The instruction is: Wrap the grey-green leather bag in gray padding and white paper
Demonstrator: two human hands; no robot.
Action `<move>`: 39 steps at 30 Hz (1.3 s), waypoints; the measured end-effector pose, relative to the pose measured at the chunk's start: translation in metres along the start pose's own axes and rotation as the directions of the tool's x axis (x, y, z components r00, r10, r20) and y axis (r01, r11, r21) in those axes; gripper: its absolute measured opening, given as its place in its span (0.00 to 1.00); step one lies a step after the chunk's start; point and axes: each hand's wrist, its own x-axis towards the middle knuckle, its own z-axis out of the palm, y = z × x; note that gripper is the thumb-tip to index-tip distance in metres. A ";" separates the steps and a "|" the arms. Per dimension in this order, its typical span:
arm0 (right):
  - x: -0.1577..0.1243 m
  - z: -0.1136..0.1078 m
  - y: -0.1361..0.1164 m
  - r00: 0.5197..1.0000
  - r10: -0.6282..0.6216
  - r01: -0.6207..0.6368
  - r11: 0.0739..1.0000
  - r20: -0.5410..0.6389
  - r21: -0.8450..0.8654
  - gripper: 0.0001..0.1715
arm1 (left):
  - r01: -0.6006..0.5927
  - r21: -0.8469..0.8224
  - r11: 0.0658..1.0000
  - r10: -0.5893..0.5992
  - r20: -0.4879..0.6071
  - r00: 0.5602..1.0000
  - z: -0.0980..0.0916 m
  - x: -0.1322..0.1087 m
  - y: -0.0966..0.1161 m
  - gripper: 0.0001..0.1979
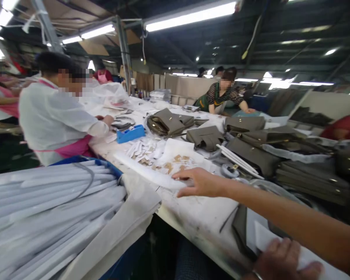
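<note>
My right hand [198, 182] reaches across the table with thumb and fingers on either side of the near end of a long white foam roll [146, 173]. The roll lies along the table's edge. Low in the view, under my right forearm, my left hand [282, 254] is closed over a white foam piece [264, 235]; its fingers are blurred. That piece rests against a grey-brown bag [240, 229], partly hidden at the table's edge. Small white and tan paper pieces [175, 163] are strewn just beyond my right hand.
Many white foam rolls [46, 194] fill a blue-lined container at left. Grey-brown bags [251, 155] crowd the table's right side, near thin white rods [239, 161]. A blue tape dispenser [130, 134] stands farther off. Co-workers [55, 112] work at left and across the table.
</note>
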 end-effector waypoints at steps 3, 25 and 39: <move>-0.106 -0.018 0.015 0.988 0.065 -0.064 0.998 -0.137 0.010 0.27 | -0.012 0.013 1.000 0.013 -0.131 0.991 0.014 0.005 0.004 0.35; -0.416 0.069 0.048 0.694 0.306 -0.557 0.802 -0.651 -0.216 0.21 | 0.080 0.050 0.996 -0.092 0.350 0.932 -0.013 0.019 0.007 0.31; -0.466 0.142 -0.013 0.572 0.231 -0.630 0.738 -0.787 -0.242 0.18 | -0.067 -0.119 0.991 0.126 0.606 0.785 -0.068 0.073 -0.022 0.30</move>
